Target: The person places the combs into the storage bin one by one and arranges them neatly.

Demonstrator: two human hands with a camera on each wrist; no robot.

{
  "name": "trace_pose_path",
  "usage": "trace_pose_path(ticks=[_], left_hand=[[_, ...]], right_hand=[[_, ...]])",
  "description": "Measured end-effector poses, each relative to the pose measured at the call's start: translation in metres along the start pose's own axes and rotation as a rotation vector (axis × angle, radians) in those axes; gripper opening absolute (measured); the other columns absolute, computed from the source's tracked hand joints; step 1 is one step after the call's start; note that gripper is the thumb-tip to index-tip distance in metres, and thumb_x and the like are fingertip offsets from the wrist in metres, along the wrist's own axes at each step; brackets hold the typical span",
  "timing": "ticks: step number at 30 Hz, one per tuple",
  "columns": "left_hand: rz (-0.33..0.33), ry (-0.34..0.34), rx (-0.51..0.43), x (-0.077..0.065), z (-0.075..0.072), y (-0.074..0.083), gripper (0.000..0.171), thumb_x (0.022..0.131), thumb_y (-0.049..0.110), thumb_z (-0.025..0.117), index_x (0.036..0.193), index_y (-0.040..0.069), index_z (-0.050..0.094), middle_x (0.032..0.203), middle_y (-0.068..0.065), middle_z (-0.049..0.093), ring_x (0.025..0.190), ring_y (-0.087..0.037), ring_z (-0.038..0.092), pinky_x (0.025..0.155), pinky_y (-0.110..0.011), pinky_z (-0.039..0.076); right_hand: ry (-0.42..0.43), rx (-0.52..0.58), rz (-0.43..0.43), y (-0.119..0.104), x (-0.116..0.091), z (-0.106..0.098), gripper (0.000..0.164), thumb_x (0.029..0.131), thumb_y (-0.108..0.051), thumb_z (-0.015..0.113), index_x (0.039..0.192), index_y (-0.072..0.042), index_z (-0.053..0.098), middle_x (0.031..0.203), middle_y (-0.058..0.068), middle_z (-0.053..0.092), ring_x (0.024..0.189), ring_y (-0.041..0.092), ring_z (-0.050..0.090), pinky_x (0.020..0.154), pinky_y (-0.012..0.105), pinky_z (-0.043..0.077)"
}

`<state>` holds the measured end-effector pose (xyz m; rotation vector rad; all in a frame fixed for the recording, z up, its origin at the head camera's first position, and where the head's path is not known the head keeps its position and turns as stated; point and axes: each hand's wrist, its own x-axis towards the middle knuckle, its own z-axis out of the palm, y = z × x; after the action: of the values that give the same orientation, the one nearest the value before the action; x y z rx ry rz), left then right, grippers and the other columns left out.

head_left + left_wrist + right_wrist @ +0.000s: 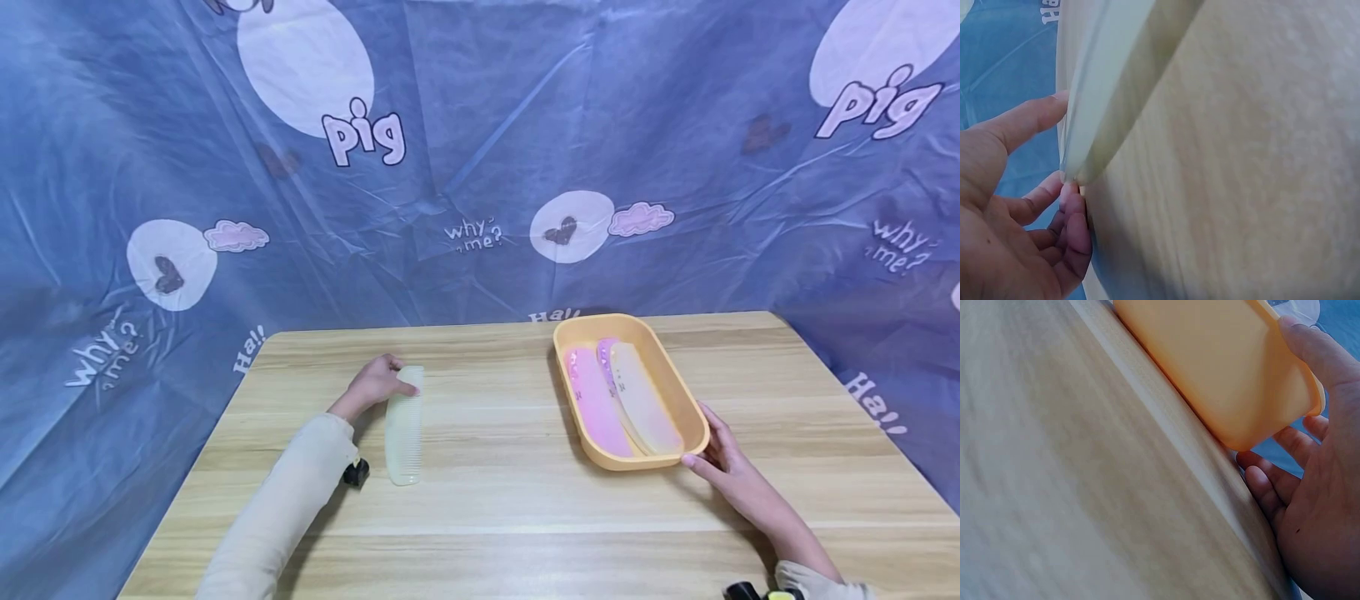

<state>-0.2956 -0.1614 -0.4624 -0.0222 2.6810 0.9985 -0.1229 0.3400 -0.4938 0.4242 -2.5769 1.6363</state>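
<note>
My left hand pinches the far end of a pale green comb, thumb on one side and fingertips at the other. In the left wrist view the comb slants upward, a shadow along its right side. At the right, my right hand grips the near right corner of a yellow-orange plastic tray. Its thumb lies on the rim and its fingers bend below, against the outer wall. Inside the tray lie a pink comb, a cream comb and a partly covered purple comb.
A light wood-grain table carries everything. Behind it and along both sides hangs a blue printed cloth. A small black device is strapped at the left wrist, and another at the right.
</note>
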Motion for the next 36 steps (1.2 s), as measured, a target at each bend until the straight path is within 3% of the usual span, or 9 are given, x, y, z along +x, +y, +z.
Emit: trace_pose_path(ticks=[8,15,21,24,26,30,36], left_hand=[[-0.01,0.02,0.045,0.001,0.0,0.003,0.063,0.07,0.035,0.077,0.121,0.008,0.05,0.132,-0.015,0.05,0.114,-0.032,0.05,0.093,-0.045,0.042],[0.016,0.033,-0.034,0.002,0.004,0.004,0.06,0.071,0.028,0.077,0.117,0.005,0.045,0.136,-0.02,0.045,0.121,-0.035,0.045,0.101,-0.046,0.037],[0.037,0.038,-0.14,0.001,0.008,0.001,0.058,0.071,0.019,0.076,0.116,0.002,0.044,0.134,-0.023,0.043,0.117,-0.035,0.047,0.102,-0.045,0.037],[0.049,0.04,-0.204,0.004,0.01,-0.002,0.055,0.072,0.014,0.075,0.115,0.0,0.044,0.131,-0.024,0.045,0.105,-0.03,0.051,0.094,-0.039,0.043],[0.052,0.032,-0.245,0.005,0.011,-0.004,0.054,0.074,0.011,0.073,0.116,-0.002,0.043,0.131,-0.025,0.045,0.088,-0.025,0.055,0.079,-0.034,0.048],[0.039,-0.002,-0.325,0.006,0.01,-0.004,0.054,0.078,0.01,0.069,0.123,-0.001,0.041,0.134,-0.024,0.042,0.056,-0.013,0.045,0.054,-0.027,0.042],[0.019,-0.038,-0.403,0.003,0.008,0.0,0.058,0.08,0.011,0.068,0.13,0.002,0.039,0.132,-0.02,0.045,0.05,-0.01,0.041,0.051,-0.026,0.04]], right_hand=[[-0.006,0.003,0.002,0.0,0.001,-0.001,0.074,0.093,-0.003,0.048,0.149,-0.015,0.001,0.147,-0.011,0.022,0.117,-0.023,0.031,0.088,-0.001,0.029],[-0.012,0.025,0.006,-0.001,0.001,-0.002,0.074,0.093,-0.003,0.048,0.149,-0.015,0.0,0.151,-0.003,0.019,0.118,-0.023,0.03,0.089,-0.001,0.029],[-0.006,0.028,-0.004,0.002,0.0,-0.001,0.074,0.093,-0.002,0.048,0.149,-0.014,0.001,0.148,-0.012,0.02,0.118,-0.023,0.029,0.089,-0.002,0.028],[-0.003,0.027,-0.005,0.003,0.0,0.0,0.074,0.093,-0.002,0.049,0.149,-0.013,0.001,0.147,-0.015,0.021,0.118,-0.024,0.029,0.089,-0.002,0.028],[-0.003,0.027,-0.005,0.003,0.0,0.0,0.074,0.093,-0.002,0.049,0.149,-0.013,0.001,0.148,-0.01,0.021,0.118,-0.023,0.029,0.089,-0.002,0.029],[-0.001,0.012,-0.001,0.002,-0.001,-0.001,0.074,0.093,-0.003,0.048,0.148,-0.012,0.001,0.152,0.005,0.019,0.117,-0.024,0.03,0.089,-0.002,0.029],[-0.01,0.015,0.0,0.003,0.0,-0.002,0.073,0.093,-0.004,0.048,0.148,-0.013,0.0,0.152,0.014,0.017,0.117,-0.023,0.031,0.088,-0.001,0.03]])
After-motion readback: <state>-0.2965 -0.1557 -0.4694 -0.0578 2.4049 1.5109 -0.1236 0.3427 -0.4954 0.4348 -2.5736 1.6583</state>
